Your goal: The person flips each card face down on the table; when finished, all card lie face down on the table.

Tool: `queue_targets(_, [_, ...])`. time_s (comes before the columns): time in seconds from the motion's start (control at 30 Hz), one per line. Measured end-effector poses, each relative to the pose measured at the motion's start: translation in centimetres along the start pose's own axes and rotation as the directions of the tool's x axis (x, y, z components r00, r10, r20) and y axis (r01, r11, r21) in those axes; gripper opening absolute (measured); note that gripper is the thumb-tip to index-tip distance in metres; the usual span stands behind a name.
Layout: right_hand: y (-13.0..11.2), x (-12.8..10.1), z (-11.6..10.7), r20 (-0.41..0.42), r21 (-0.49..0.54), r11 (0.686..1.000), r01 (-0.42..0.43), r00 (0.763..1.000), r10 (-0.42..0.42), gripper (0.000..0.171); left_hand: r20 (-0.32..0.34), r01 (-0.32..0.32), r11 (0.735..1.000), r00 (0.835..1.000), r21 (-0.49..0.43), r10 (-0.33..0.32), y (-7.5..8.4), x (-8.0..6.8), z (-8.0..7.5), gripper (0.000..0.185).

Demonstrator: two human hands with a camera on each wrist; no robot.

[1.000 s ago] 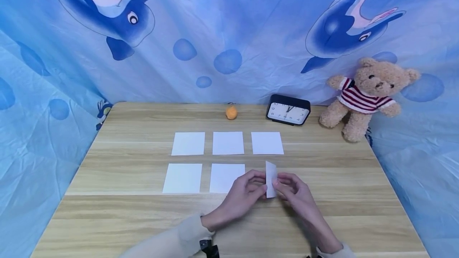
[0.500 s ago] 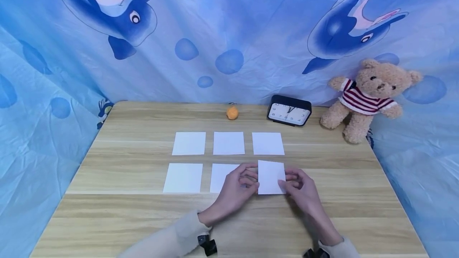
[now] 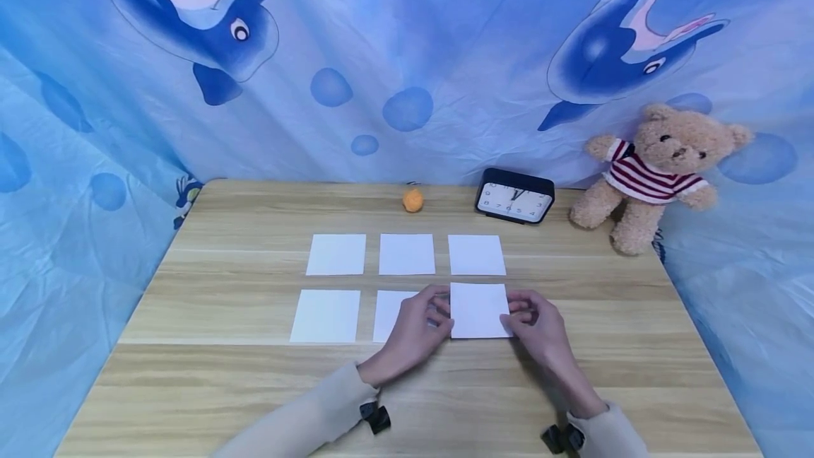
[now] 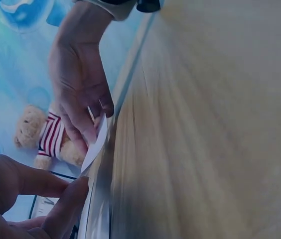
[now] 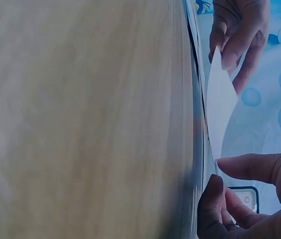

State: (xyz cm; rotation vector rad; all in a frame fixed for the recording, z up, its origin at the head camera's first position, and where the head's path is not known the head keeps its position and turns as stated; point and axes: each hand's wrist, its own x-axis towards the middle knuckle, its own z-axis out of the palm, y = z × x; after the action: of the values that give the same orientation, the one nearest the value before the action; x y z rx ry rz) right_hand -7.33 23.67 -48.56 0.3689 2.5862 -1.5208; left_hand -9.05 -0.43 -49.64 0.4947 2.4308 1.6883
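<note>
The fingertips of both hands pinch one white paper card [image 3: 480, 310] by its side edges: the left hand [image 3: 416, 331] nips the left edge between thumb and fingers, and the right hand [image 3: 540, 331] nips the right edge the same way, knuckles bent, wrists low over the wood. From the wrist cameras the card is seen edge-on and slightly bowed, held just above the tabletop with its lower edge close to the surface; whether it touches there I cannot tell. It hangs over the right end of the near row, completing a grid with the other cards: two near-row cards [image 3: 326, 316] lie flat to its left, the middle one partly hidden under the left hand, and three far-row cards [image 3: 407, 254] lie flat in a line just beyond. All this sits on a pale wooden table [image 3: 222, 373]. Near the far edge a small orange ball [image 3: 413, 199] rests by itself, a black clock [image 3: 514, 196] leans to its right, and a teddy bear [image 3: 655, 172] in a striped shirt sits at the far right corner against a blue dolphin-print cloth [image 3: 381, 55]. Cream sleeves [image 3: 305, 423] cover both forearms.
</note>
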Motion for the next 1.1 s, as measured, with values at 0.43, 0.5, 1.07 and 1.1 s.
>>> queue_targets(0.43, [0.3,0.8,-0.8,0.050,-0.082,0.996,0.026,0.999,-0.022,0.042,0.055,0.070,0.996,0.996,0.050,-0.073,-0.2,1.1,0.5,0.050])
queue_targets(0.5, [0.3,0.9,-0.9,0.059,-0.085,0.996,0.021,0.998,-0.016,0.043,0.063,0.064,0.995,0.996,0.072,-0.069,-0.2,1.3,0.6,0.044])
queue_targets(1.07, [0.0,1.6,-1.5,0.116,-0.128,0.992,0.019,0.993,-0.004,0.046,0.073,0.063,0.957,0.993,0.283,-0.087,0.6,2.3,0.7,0.013])
queue_targets(1.1, [-0.1,1.5,-1.5,0.119,-0.133,0.991,0.021,0.993,-0.005,0.047,0.076,0.064,0.954,0.993,0.293,-0.090,0.6,2.2,0.7,0.013])
